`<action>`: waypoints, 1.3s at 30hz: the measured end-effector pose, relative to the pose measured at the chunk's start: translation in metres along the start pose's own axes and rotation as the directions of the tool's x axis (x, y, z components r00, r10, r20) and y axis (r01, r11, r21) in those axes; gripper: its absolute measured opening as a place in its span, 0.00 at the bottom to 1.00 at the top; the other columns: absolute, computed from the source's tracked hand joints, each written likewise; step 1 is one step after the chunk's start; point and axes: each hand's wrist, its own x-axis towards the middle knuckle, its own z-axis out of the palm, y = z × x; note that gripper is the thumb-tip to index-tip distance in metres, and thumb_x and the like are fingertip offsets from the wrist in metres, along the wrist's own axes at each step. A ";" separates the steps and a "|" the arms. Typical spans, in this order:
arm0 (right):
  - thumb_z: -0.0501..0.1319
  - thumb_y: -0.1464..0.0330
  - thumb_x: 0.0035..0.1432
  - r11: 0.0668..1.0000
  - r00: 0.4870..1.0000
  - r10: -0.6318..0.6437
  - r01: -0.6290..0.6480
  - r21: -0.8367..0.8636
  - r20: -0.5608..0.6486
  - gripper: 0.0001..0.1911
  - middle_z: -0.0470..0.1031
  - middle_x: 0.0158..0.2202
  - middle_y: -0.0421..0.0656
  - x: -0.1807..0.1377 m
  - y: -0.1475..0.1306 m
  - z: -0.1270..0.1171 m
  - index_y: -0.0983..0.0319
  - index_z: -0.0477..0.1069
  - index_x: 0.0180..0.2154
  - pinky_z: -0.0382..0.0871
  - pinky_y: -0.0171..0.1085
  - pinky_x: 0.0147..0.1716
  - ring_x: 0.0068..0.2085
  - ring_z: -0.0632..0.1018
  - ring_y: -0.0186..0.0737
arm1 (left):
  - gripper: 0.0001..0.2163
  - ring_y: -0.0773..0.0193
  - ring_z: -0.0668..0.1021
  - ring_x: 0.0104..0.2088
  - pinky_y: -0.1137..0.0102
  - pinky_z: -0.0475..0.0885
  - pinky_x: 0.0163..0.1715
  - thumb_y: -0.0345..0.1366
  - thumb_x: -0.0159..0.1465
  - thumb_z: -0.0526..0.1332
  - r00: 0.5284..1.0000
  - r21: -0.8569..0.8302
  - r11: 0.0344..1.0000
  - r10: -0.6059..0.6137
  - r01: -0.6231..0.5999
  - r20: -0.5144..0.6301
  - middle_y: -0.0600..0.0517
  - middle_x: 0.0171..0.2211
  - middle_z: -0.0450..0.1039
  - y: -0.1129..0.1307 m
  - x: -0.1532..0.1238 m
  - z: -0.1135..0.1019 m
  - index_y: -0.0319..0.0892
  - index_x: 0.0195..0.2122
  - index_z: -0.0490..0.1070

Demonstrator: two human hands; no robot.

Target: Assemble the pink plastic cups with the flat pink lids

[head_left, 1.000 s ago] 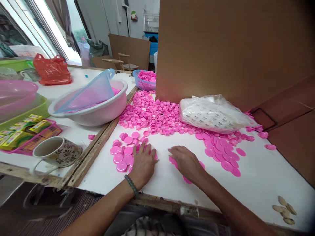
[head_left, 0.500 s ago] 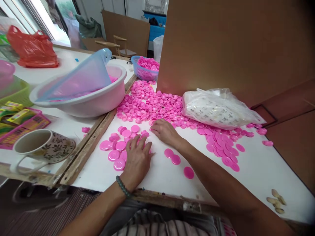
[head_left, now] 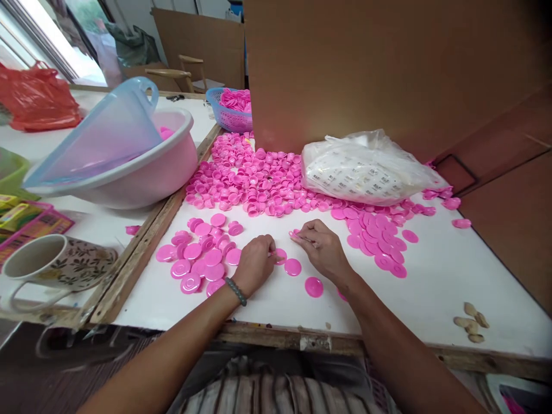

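My left hand [head_left: 255, 263], wearing a beaded bracelet [head_left: 236, 291], is closed, its fingertips pinching at the edge of a flat pink plastic disc [head_left: 280, 256]. Between the thumb and fingers of my right hand [head_left: 323, 248] is a small pink plastic cap [head_left: 295, 234], partly hidden. Just in front of the hands, a loose pink disc [head_left: 292, 267] and another disc [head_left: 314, 287] lie on the white tabletop [head_left: 267, 302]. To the left of my left hand spreads a group of pink pieces [head_left: 192, 251], some flat discs and some with a raised cap.
A heap of small pink caps [head_left: 259, 178] stretches along the back, beside a filled clear plastic bag [head_left: 357, 172]. Overlapping discs [head_left: 379, 241] lie at right. A basin [head_left: 172, 155], a floral mug [head_left: 81, 264] and a wooden edge strip [head_left: 142, 253] are left. Cardboard [head_left: 345, 69] stands behind.
My left hand has come away from the group of pieces toward the loose discs and closed. My right hand has drawn back from the heap with a small cap. The view has shifted right.
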 end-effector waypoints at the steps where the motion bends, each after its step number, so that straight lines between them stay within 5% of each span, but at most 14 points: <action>1: 0.55 0.65 0.59 1.000 1.000 -0.021 0.021 -0.007 0.012 0.12 0.65 0.31 0.42 0.000 0.001 -0.001 0.62 0.73 0.29 0.64 0.33 0.27 0.31 0.69 0.33 | 0.07 0.65 0.71 0.28 0.71 0.62 0.27 0.34 0.54 0.63 1.000 -0.018 1.000 -0.016 0.016 -0.004 0.54 0.28 0.69 -0.001 0.000 0.000 0.41 0.30 0.65; 8: 0.54 0.66 0.60 0.991 0.995 -0.091 0.094 -0.091 0.033 0.13 0.66 0.32 0.43 -0.003 0.004 -0.001 0.63 0.72 0.27 0.63 0.33 0.28 0.31 0.68 0.33 | 0.09 0.65 0.70 0.27 0.72 0.62 0.26 0.37 0.54 0.63 1.000 0.033 0.999 0.005 -0.005 -0.019 0.53 0.29 0.68 0.001 0.003 0.005 0.41 0.32 0.64; 15: 0.54 0.68 0.60 0.990 0.990 -0.116 0.122 -0.070 0.083 0.12 0.72 0.32 0.43 -0.004 0.008 0.005 0.62 0.73 0.28 0.66 0.34 0.33 0.33 0.71 0.34 | 0.04 0.62 0.70 0.35 0.70 0.65 0.32 0.33 0.58 0.57 0.968 0.091 0.969 0.236 -0.228 -0.090 0.50 0.33 0.67 -0.001 -0.009 -0.002 0.41 0.32 0.62; 26: 0.51 0.74 0.60 0.955 0.964 -0.217 0.243 -0.172 0.156 0.13 0.75 0.34 0.43 0.003 0.002 0.030 0.61 0.74 0.31 0.66 0.35 0.35 0.37 0.72 0.36 | 0.14 0.66 0.71 0.28 0.71 0.65 0.27 0.33 0.55 0.60 0.989 -0.070 0.998 -0.003 -0.007 -0.148 0.53 0.32 0.67 -0.016 -0.002 0.008 0.41 0.40 0.58; 39: 0.48 0.82 0.54 0.839 0.889 -0.286 0.412 -0.354 0.357 0.14 0.71 0.27 0.43 0.008 -0.005 0.044 0.63 0.69 0.27 0.59 0.36 0.33 0.31 0.66 0.37 | 0.16 0.63 0.74 0.33 0.70 0.67 0.30 0.29 0.55 0.58 0.997 -0.086 0.996 -0.019 0.013 -0.074 0.52 0.34 0.71 -0.015 -0.002 0.003 0.42 0.45 0.58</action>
